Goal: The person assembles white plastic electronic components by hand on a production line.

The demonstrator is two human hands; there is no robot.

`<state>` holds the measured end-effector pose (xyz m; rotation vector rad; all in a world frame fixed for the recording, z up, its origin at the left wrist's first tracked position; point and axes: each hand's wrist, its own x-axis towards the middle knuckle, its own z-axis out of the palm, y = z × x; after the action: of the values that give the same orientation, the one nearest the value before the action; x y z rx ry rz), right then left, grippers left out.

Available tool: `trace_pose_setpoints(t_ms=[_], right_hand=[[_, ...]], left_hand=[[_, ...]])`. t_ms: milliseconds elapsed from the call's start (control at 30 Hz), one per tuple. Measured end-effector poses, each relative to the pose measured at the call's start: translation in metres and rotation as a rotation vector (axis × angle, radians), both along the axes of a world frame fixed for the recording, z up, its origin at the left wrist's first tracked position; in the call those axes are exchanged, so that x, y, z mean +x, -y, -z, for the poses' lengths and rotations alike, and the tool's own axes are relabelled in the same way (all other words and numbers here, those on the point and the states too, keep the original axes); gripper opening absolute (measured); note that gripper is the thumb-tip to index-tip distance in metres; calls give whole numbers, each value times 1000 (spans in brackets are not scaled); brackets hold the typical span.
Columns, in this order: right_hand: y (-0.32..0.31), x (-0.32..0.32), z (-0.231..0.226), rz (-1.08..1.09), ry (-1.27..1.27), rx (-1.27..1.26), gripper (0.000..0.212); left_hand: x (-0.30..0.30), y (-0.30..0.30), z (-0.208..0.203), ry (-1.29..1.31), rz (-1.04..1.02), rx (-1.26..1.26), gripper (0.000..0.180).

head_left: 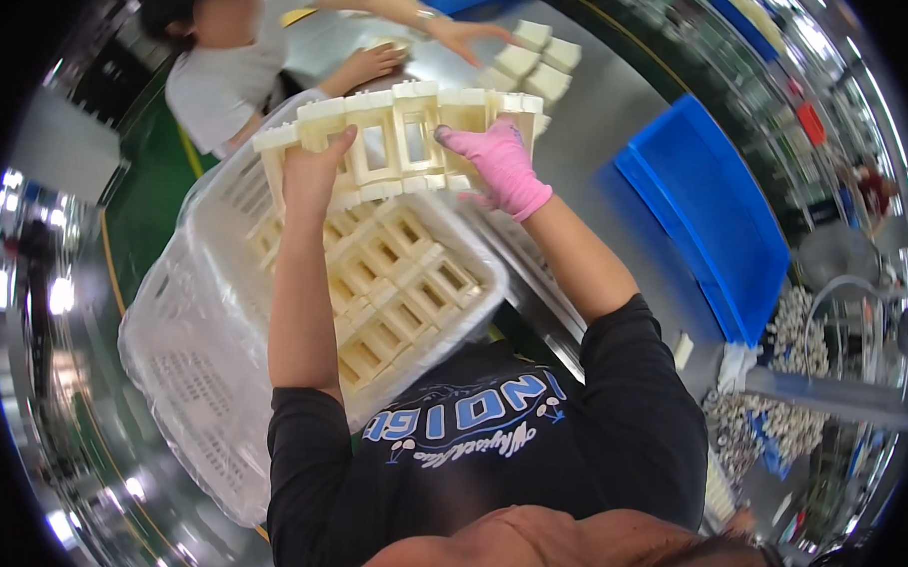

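Grey tabletop (pixel 621 94) stretches right of the white basket (pixel 220 245), over whose far side the left hand (pixel 313 174), nearer it, and pink-gloved right hand (pixel 503 167) grip 1 row of cream frames (pixel 395 132) running left to right.

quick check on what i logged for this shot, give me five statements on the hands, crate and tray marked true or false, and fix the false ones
1. The left hand and right hand both hold the row of cream frames. True.
2. The left hand wears a pink glove. False: the right hand wears it; the left is bare.
3. The row of cream frames is held up over the white crate. True.
4. Nothing lies in the white crate. False: more cream frames lie inside.
5. The blue tray is left of the white crate. False: it is to the right.
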<state>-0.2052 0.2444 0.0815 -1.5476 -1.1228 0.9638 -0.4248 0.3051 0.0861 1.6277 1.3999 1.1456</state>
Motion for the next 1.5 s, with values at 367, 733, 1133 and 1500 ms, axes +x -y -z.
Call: trace_pose_setpoints(t_ms=[367, 733, 1133, 1500], right_hand=[[197, 216, 73, 371, 273, 29, 34], [295, 311, 151, 631, -365, -201, 33], [343, 442, 247, 241, 454, -215, 13], [316, 383, 177, 171, 398, -248, 16]], left_hand=[[296, 59, 57, -416, 600, -283, 66], [413, 134, 140, -632, 1027, -216, 60], [404, 159, 104, -325, 824, -589, 51], [17, -29, 78, -225, -114, -116, 47]])
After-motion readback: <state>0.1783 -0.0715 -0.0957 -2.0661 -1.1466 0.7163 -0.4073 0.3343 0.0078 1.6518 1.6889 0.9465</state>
